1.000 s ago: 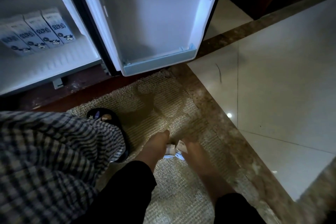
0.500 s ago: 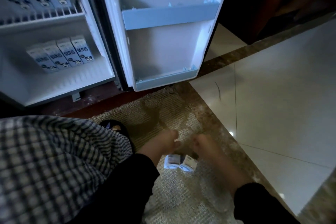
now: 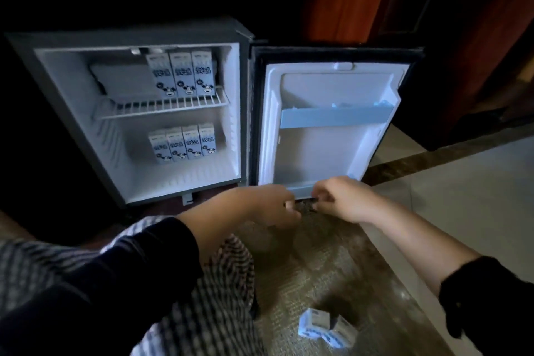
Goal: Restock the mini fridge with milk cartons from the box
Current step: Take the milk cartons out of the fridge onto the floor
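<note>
The mini fridge stands open on the floor. Three blue-and-white milk cartons stand on its wire shelf, and several more cartons stand on its bottom floor. Two loose cartons lie on the rug near my right forearm. My left hand and my right hand hover close together in front of the lower edge of the open door. Both have curled fingers and hold nothing that I can see. No box is in view.
The door has a pale blue rail across its middle and a lower ledge behind my hands. A woven rug covers the floor before the fridge, with glossy tiles to its right. Checked cloth covers my lap. Dark wooden furniture stands behind.
Both hands let go of the two cartons on the rug and rose toward the bottom of the door. My view tilted up, so the whole fridge now shows.
</note>
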The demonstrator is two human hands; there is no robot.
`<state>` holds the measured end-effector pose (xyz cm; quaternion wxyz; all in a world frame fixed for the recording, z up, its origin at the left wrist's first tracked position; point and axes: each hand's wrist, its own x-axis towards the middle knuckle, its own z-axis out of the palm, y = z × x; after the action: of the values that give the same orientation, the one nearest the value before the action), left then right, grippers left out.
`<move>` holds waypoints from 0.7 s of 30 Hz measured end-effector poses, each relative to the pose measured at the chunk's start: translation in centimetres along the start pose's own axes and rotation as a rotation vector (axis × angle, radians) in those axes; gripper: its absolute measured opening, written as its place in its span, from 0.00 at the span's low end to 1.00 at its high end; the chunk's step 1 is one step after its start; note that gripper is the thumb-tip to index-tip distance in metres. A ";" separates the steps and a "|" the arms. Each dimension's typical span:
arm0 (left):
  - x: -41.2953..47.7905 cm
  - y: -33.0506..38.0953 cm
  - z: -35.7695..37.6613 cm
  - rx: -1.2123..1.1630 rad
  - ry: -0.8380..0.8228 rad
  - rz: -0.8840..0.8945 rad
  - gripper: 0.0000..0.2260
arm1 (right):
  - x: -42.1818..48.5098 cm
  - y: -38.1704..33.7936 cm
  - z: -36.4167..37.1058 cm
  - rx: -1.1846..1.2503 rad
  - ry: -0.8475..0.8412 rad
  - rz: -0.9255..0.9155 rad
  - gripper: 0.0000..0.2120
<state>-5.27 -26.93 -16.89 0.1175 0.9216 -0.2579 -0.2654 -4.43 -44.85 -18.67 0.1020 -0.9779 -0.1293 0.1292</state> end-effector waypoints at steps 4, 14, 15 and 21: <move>-3.0 -2.9 -4.3 0.037 0.100 -0.077 0.19 | 2.3 -5.1 -3.0 0.050 0.016 -0.082 0.04; -5.2 -14.2 -8.6 -0.241 0.580 -0.259 0.17 | 11.2 -15.3 -6.8 0.076 0.114 -0.230 0.10; -5.0 -15.5 -8.4 -0.304 0.672 -0.276 0.17 | 12.3 -16.1 -6.9 0.081 0.138 -0.237 0.10; -1.9 -22.2 -7.8 -0.415 0.987 -0.426 0.21 | 18.4 -18.9 -5.5 0.066 0.200 -0.245 0.16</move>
<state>6.81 -6.66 -17.44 0.3463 0.9254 0.0762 0.1335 10.03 -22.78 -13.20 0.1617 -0.9588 -0.2326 0.0220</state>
